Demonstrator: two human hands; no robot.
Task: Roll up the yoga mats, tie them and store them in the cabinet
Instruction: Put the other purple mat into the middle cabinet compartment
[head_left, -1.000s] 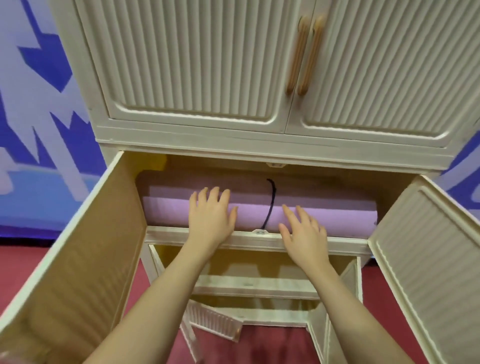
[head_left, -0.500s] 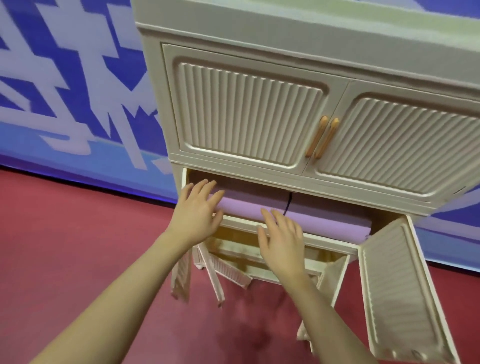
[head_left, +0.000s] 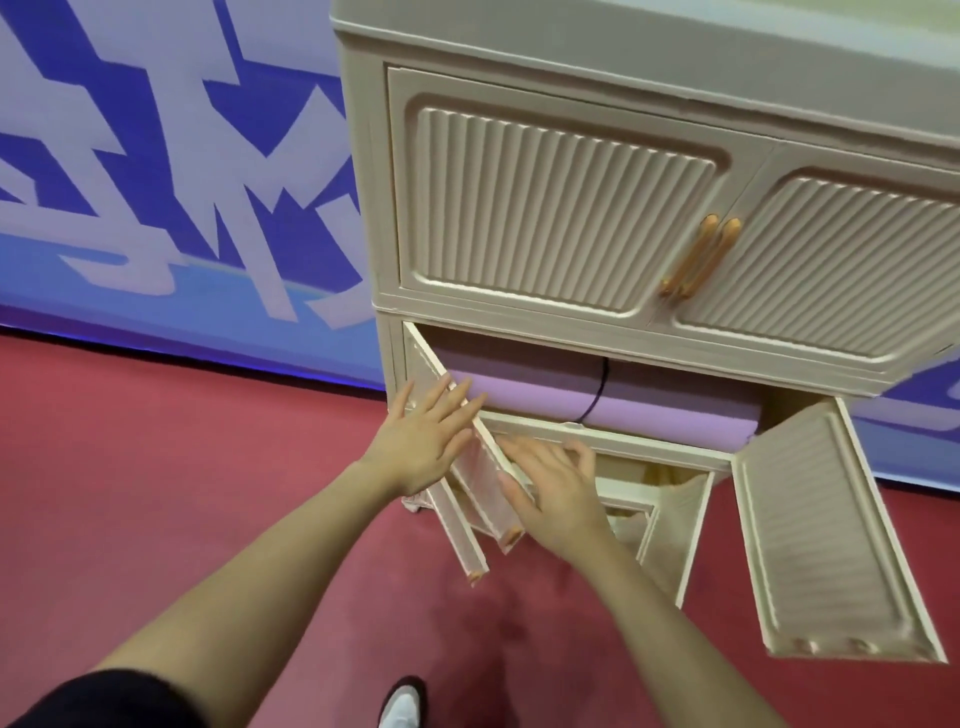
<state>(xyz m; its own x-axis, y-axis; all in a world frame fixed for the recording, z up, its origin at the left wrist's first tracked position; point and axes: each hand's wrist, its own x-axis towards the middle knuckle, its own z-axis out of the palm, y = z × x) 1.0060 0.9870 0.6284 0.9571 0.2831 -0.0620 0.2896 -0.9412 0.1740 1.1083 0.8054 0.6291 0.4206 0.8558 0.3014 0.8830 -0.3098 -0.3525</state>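
Your left hand (head_left: 423, 444) is flat, fingers straight, pressing the outer face of the left door (head_left: 470, 467); it grips nothing. Your right hand (head_left: 558, 496) is spread and empty over the shelf edge. The rolled purple mat (head_left: 545, 402), tied with a black cord (head_left: 597, 387), lies in the cabinet (head_left: 571, 47)'s middle compartment. Looks like the storing step. Next: swing both doors shut; the right door (head_left: 810, 525) hangs wide open.
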